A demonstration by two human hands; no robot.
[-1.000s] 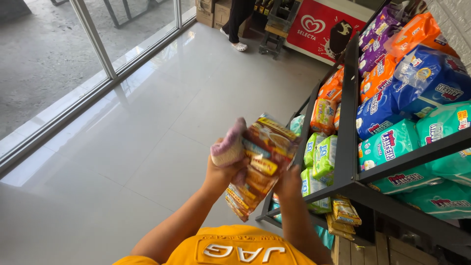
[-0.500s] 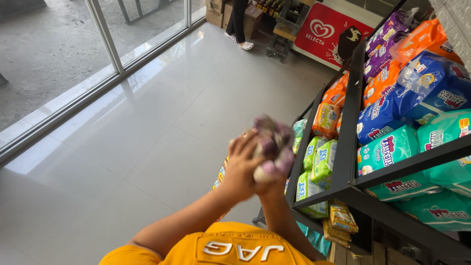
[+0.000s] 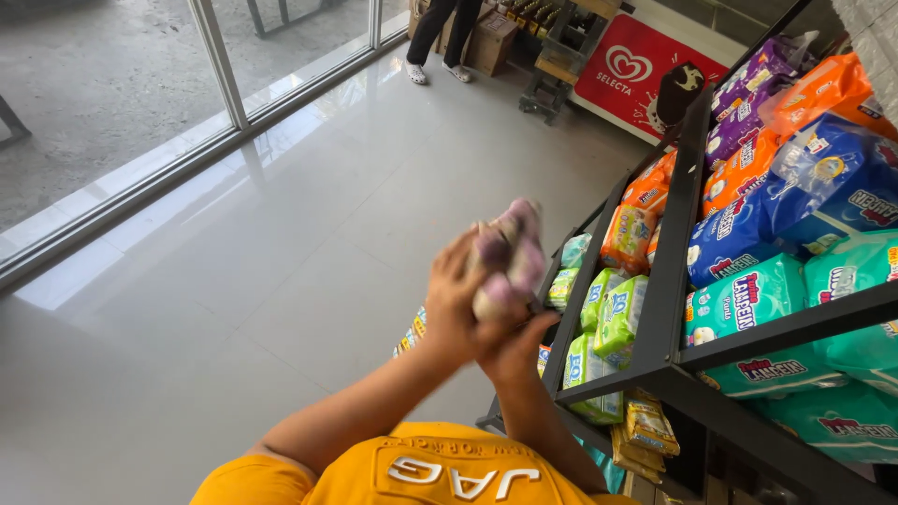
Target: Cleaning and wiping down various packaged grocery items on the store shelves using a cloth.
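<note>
Clutching purple-white cloth w/ both hands, left hand fingers curled round it, right hand under, beside black shelf rack

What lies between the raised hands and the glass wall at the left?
In the head view, only bare grey floor tile lies between the hands, which clutch a purple cloth, and the glass wall.

Bunched purple-white cloth, held aloft

Both hands meet around a cloth left of the shelf rack, above the floor.
</note>
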